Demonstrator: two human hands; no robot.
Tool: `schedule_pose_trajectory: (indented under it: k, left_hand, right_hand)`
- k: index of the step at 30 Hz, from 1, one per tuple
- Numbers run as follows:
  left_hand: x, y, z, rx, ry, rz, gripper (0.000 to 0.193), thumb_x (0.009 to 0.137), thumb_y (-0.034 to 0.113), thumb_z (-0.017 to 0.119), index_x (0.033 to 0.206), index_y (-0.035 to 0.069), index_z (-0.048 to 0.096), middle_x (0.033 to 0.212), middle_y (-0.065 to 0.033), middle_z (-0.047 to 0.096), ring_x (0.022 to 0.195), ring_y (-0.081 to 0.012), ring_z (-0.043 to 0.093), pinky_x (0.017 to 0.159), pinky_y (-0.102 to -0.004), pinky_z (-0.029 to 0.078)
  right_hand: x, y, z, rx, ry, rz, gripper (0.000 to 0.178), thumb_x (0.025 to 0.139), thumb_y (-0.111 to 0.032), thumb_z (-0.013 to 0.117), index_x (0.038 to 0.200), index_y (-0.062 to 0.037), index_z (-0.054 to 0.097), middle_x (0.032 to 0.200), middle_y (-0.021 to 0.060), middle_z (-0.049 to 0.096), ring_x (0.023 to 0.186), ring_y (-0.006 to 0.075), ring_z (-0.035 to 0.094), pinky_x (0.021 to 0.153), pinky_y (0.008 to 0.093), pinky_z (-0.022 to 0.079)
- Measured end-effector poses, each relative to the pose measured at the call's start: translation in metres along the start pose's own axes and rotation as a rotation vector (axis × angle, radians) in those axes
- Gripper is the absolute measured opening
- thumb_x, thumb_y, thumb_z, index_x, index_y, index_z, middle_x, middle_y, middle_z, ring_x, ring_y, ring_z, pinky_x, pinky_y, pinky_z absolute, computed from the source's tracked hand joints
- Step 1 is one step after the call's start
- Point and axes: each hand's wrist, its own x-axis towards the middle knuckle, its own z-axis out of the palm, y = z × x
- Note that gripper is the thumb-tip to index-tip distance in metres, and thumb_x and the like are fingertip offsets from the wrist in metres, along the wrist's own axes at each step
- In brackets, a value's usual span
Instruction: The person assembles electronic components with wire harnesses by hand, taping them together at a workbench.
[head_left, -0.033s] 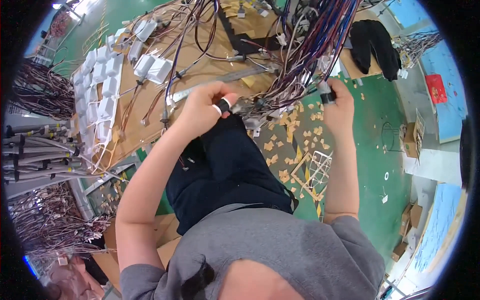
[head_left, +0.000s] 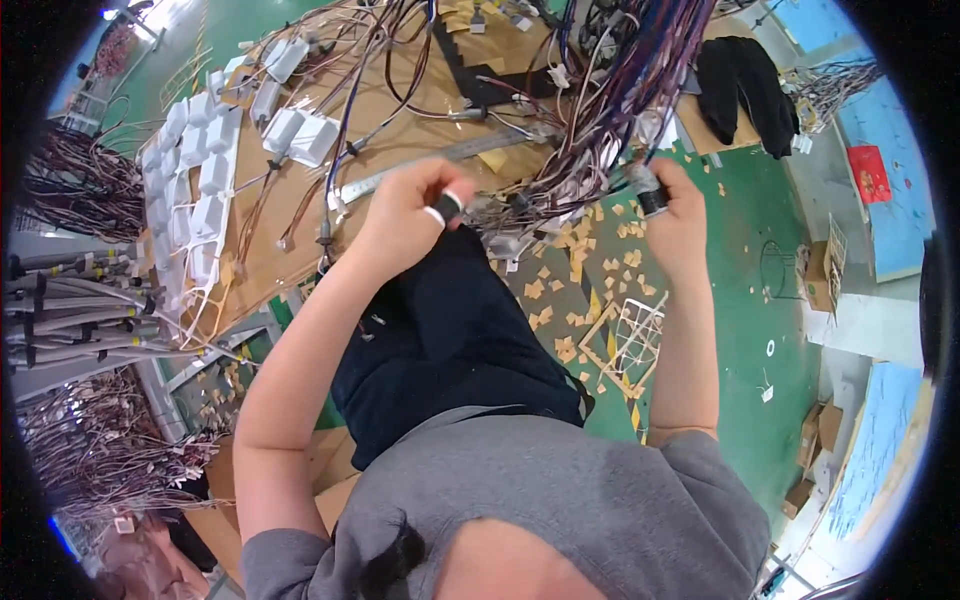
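Observation:
My left hand (head_left: 408, 212) is closed, thumb and index finger pinched at the left end of a wire harness (head_left: 535, 205). A black band with white edges sits around its thumb. On the other side, my right hand (head_left: 678, 222) is closed at thin wires of the same harness, beside a greenish strand; a black band and a whitish, clear-looking piece show at its thumb. Exactly what lies between the right fingertips is hard to make out. The harness spans between my hands at the table's near edge, and its thick dark, blue and red wires (head_left: 640, 80) run up and away.
A cardboard-coloured table (head_left: 400, 130) carries a metal ruler (head_left: 455, 152), a black angled plate (head_left: 480, 85) and white plastic housings (head_left: 205, 175). Black cloth (head_left: 745, 90) lies at its right corner. Grey cable bundles (head_left: 75, 305) hang at left. Scraps (head_left: 540, 290) litter the floor; another person (head_left: 145, 560) is lower left.
The whole view has shifted slightly. My right thumb has tilted and moved a little to the left; my left hand stays nearly in place.

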Motion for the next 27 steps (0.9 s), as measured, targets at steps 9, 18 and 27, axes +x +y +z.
schedule_pose_trajectory:
  k: [9,18,27]
  left_hand:
    - [0.043,0.036,0.051,-0.159,-0.114,0.341,0.018,0.087,0.015,0.055,0.090,-0.003,0.057,0.069,-0.0076,0.056,0.066,-0.0117,0.052,0.061,-0.0271,0.043]
    - [0.020,-0.003,0.029,0.050,0.186,0.185,0.022,0.089,0.020,0.051,0.087,0.000,0.059,0.068,-0.0118,0.061,0.060,-0.0209,0.058,0.057,-0.0296,0.044]
    - [-0.012,0.004,-0.011,0.300,0.223,-0.070,0.019,0.088,0.016,0.053,0.085,-0.001,0.059,0.068,-0.0116,0.057,0.056,-0.0155,0.052,0.054,-0.0271,0.042]
  right_hand:
    - [-0.013,-0.021,-0.011,0.297,-0.464,0.020,0.011,0.080,-0.008,0.055,0.086,0.0001,0.059,0.085,0.0043,0.057,0.083,0.0118,0.050,0.075,0.0254,0.039]
    - [-0.016,0.032,-0.119,1.186,0.156,0.018,0.024,0.087,-0.022,0.049,0.099,-0.0020,0.055,0.101,0.0101,0.056,0.089,0.0259,0.054,0.082,0.0433,0.043]
    - [-0.019,0.019,-0.050,0.493,0.632,0.320,0.029,0.080,0.006,0.040,0.104,0.0024,0.055,0.096,0.0077,0.057,0.085,0.0137,0.055,0.078,0.0231,0.042]
